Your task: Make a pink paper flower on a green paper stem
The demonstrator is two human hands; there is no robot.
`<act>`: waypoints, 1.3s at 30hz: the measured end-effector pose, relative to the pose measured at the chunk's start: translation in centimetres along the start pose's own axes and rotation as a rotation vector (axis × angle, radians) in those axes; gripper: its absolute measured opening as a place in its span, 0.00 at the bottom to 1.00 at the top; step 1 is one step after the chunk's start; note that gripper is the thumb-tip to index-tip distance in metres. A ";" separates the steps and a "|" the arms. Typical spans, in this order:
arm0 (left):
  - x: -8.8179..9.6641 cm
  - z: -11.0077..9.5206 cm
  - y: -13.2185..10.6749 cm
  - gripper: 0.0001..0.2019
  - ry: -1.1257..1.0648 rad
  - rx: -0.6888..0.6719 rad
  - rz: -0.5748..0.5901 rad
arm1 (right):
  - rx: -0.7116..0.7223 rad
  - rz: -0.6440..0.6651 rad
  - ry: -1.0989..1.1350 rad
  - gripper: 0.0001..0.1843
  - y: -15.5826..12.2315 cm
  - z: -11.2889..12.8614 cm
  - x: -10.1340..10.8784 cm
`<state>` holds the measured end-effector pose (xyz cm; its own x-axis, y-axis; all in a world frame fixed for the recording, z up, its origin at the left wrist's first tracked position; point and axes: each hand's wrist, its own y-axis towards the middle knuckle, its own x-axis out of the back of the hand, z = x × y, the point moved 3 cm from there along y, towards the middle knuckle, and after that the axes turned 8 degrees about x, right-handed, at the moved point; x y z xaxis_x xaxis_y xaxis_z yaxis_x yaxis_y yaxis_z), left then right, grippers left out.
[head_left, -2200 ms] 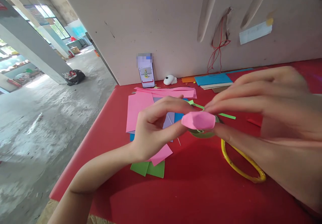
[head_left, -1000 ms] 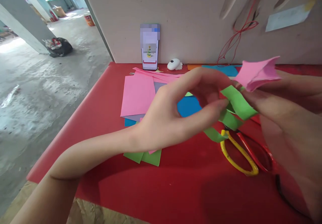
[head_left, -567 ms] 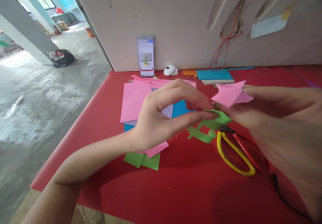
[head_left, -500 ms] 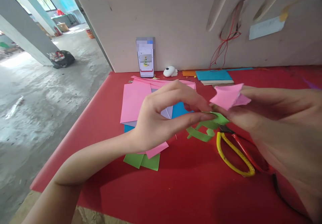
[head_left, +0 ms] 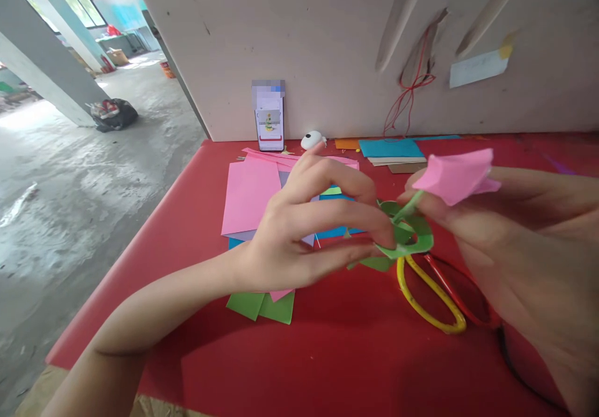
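Note:
A paper flower (head_left: 456, 176) has a folded pink bloom on a thin green stem (head_left: 407, 208). My right hand (head_left: 505, 236) pinches the stem just below the bloom between thumb and fingertips. At the stem's lower end are curled green paper leaves (head_left: 421, 236). My left hand (head_left: 299, 230) pinches a green leaf strip there between thumb and fingers. Just beneath the leaves lie scissors (head_left: 433, 301) with one yellow and one red handle; their blades are mostly hidden.
Pink sheets (head_left: 248, 198) overlap purple and blue paper on the red table (head_left: 299, 367), with green pieces (head_left: 276, 308) nearer me. A phone (head_left: 270, 117) leans on the pale panel beside a white rounded object (head_left: 312, 139). Blue paper (head_left: 393, 148) lies at the back.
The flower has moved right and turned, so its stem and curled leaves now show. My left fingers have shifted lower onto a leaf strip. The view has tilted slightly.

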<state>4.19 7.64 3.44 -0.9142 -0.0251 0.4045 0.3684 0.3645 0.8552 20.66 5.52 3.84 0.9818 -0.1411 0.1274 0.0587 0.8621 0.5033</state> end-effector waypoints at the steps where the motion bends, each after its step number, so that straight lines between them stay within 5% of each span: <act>1: 0.0 -0.1 0.1 0.03 -0.020 0.012 0.010 | -0.026 -0.022 0.014 0.06 0.1 -0.1 0.1; 3: 0.1 -0.4 0.2 0.06 -0.076 0.069 0.034 | -0.076 -0.048 0.007 0.04 0.3 -0.4 0.3; 10: -0.3 -0.4 0.2 0.03 -0.238 0.405 -0.095 | -0.065 0.178 0.098 0.02 0.9 -1.0 0.2; 25: -0.5 -0.2 -0.1 0.06 -0.326 0.621 -0.053 | -0.047 0.290 0.140 0.06 1.2 -1.1 -0.2; 32: -0.5 -0.2 -0.1 0.06 -0.369 0.668 -0.024 | -0.068 0.287 0.153 0.04 1.0 -0.9 -0.1; 39: -0.5 0.0 0.1 0.01 -0.265 0.427 0.094 | -0.091 0.311 0.206 0.11 1.2 -1.0 0.0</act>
<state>4.65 7.67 3.38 -0.9123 0.2432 0.3296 0.3999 0.7032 0.5879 20.88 7.03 3.56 0.9705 0.2266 0.0825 -0.2407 0.8894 0.3886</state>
